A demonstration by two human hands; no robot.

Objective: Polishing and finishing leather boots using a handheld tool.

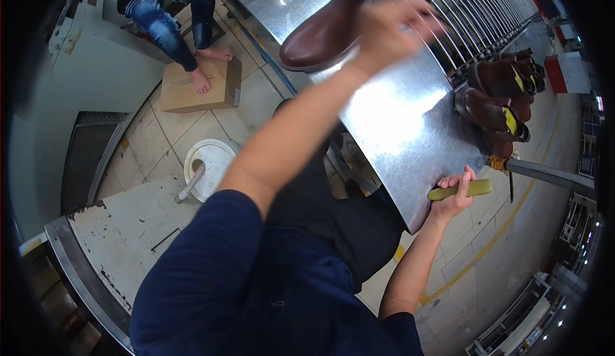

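Note:
My left hand (400,26) is smeared by motion at the top, beside a dark brown leather boot (323,29) with a yellow-green lining. I cannot tell whether its fingers grip anything. The boot stands on the shiny metal tabletop (397,99), its toe pointing left. Lower right, by the table's near corner, my right hand (455,196) is closed around a flat, rounded olive-green piece (474,189); what kind of thing it is does not show.
A metal rod rack (474,10) runs along the far side. More brown boots (490,109) stand to the right. At left, another person's bare feet (202,82) rest on a cardboard box (179,87). A white bucket (211,154) stands on the tiled floor.

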